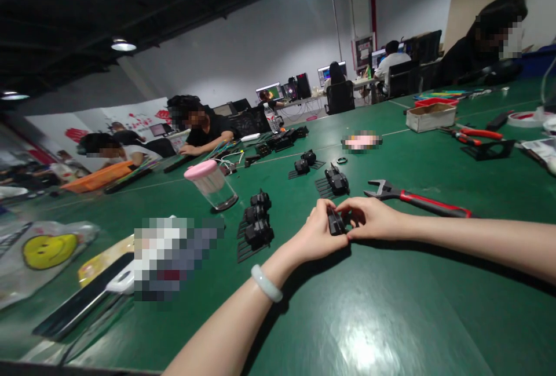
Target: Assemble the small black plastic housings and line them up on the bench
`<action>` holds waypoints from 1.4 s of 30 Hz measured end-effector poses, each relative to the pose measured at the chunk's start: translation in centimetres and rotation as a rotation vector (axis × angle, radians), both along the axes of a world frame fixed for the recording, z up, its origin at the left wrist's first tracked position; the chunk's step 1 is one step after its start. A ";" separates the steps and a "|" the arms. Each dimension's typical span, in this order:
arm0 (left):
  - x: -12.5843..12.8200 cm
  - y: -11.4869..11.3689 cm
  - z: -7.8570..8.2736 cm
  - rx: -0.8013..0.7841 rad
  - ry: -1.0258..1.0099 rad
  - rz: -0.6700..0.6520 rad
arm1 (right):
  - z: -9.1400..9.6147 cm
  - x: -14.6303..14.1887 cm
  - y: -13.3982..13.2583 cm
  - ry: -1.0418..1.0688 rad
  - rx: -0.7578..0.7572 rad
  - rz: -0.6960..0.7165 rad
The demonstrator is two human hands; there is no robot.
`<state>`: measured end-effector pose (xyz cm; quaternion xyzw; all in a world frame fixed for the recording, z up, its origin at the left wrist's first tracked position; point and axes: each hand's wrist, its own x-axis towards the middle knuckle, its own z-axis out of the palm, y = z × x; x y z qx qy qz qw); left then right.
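Close above the green table (391,306), my left hand (319,231) is closed on a small black plastic part (336,222). My right hand (369,216) meets it from the other side, thumb and fingers curled against the same part. Much of the part is hidden by my fingers. Just beyond my hands lies a similar black assembly with comb-like prongs (334,180), and another black pair (305,161) sits farther back. Several more pronged black pieces (256,219) stand in a row left of my left hand. An adjustable wrench (421,199) with red-and-black handle lies behind my right forearm.
A clear cup with pink lid (212,185) stands to the left. A small black ring (342,160) lies beyond my hands. Red-handled pliers (475,135) and a white box (431,117) are at the right. Plastic bags (39,254) lie far left. Other people sit around.
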<state>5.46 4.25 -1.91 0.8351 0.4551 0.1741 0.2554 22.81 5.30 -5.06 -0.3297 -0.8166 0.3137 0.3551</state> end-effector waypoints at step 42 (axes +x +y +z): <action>0.6 -0.5 0.5 -0.020 0.023 -0.034 | -0.2 0.1 0.6 0.322 -0.362 0.057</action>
